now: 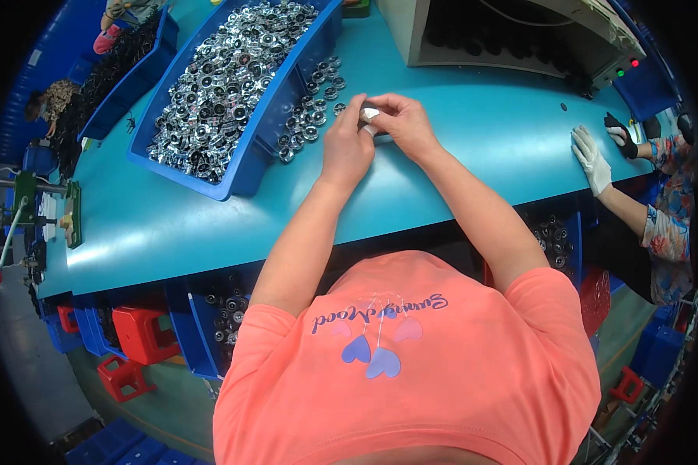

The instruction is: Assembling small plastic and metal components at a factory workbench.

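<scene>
My left hand (347, 147) and my right hand (408, 124) meet above the teal table, fingertips pressed together. Between them is something small and dark that the fingers mostly cover, so its kind is hidden. White wrapping (370, 114) shows at the fingertips. Just left of my hands, several loose round parts (296, 139), shiny and clear with dark centres, lie on the table. Beyond them stands a long blue bin (244, 172), heaped with many more of the same round parts (223, 85).
A beige machine (408, 31) with a dark opening stands at the back right. At the right edge, a co-worker's white-gloved hand (592, 159) rests on the table (473, 147). A green metal fixture (71, 213) is at the left end. Below are blue bins and red stools (143, 335).
</scene>
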Motion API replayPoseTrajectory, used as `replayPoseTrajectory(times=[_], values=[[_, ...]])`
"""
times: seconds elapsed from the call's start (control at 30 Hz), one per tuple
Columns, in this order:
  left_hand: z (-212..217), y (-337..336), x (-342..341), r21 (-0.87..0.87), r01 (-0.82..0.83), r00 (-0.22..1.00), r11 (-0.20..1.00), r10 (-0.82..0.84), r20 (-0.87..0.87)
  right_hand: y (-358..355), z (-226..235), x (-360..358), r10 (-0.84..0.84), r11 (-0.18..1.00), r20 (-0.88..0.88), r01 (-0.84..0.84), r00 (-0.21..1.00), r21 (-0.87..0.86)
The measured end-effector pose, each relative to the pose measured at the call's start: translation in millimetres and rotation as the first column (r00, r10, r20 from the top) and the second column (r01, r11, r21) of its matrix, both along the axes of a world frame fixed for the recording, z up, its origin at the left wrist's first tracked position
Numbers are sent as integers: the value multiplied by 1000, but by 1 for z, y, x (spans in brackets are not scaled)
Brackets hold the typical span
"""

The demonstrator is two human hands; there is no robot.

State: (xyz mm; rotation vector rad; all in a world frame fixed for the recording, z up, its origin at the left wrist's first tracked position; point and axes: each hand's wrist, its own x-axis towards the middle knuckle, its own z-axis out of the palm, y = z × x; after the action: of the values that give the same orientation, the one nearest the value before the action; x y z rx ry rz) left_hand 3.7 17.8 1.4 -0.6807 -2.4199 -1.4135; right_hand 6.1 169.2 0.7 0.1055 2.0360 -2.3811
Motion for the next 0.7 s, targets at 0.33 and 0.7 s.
replayPoseTrajectory(times=[0.33,0.7], values=[[-4,-9,-16,437,81,863,896,-283,419,14,18,-3,197,950,96,-166,976,-266],[-9,-5,-12,183,92,965,979,-133,227,8,4,-7,34,997,68,-38,997,63]])
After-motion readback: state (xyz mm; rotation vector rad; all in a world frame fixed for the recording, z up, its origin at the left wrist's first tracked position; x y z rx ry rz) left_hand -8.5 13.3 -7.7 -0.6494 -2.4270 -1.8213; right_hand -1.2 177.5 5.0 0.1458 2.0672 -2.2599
